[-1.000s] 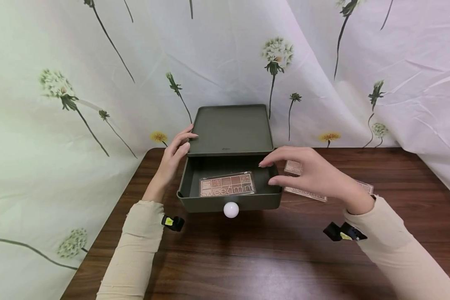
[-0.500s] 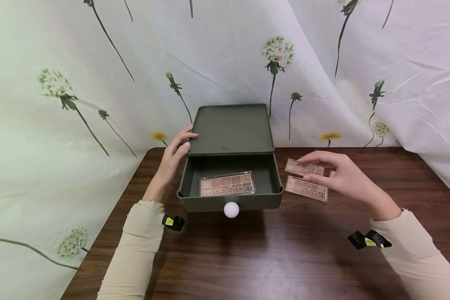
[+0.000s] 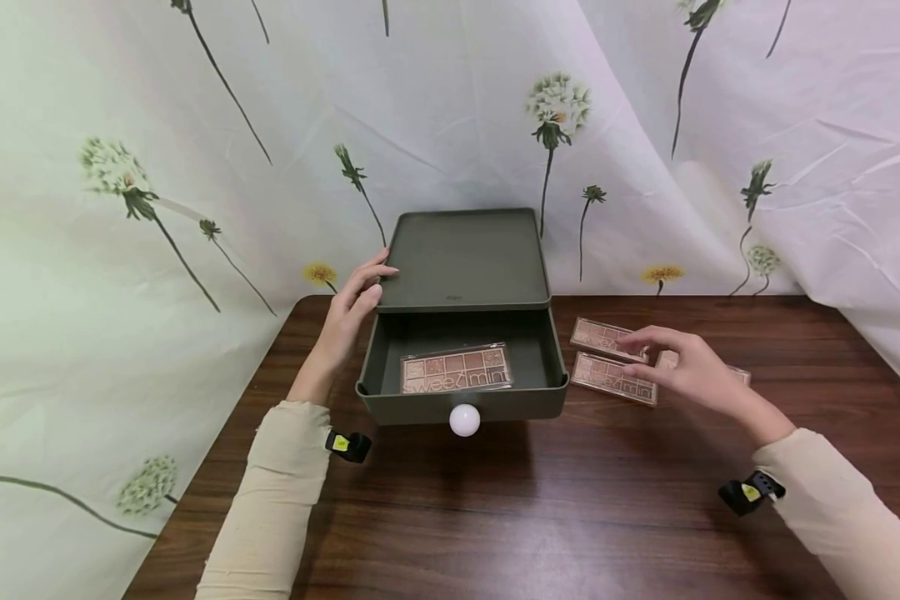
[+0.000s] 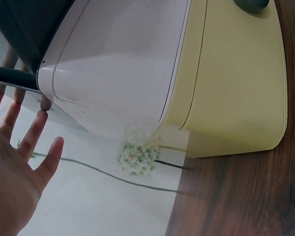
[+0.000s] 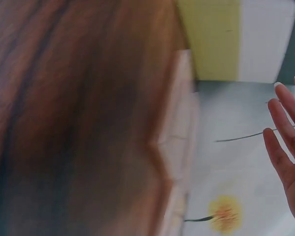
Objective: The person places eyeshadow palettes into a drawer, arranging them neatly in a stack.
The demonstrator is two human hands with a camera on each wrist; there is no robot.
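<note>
A dark green drawer (image 3: 405,408) with a white round knob (image 3: 464,420) stands pulled out of its box (image 3: 461,258). Inside it, toward the front, lies an eyeshadow palette (image 3: 456,369). My left hand (image 3: 348,312) rests against the box's left edge with fingers extended. My right hand (image 3: 693,371) hovers over palettes on the table to the right, thumb and fingers apart with nothing between them. Its fingertips overlap a rear palette (image 3: 596,335) and a front palette (image 3: 603,375) in the head view. More palette (image 3: 667,360) surface shows partly behind the hand.
In the left wrist view, a white drawer (image 4: 118,59) and a yellow drawer (image 4: 236,83) are stacked below the green one. All stand on a dark wooden table (image 3: 570,517). A white flower-printed cloth (image 3: 450,125) hangs behind.
My right hand has moved right from over the drawer's right side to above the table palettes, uncovering two of them. The left hand and the palette in the drawer stay put.
</note>
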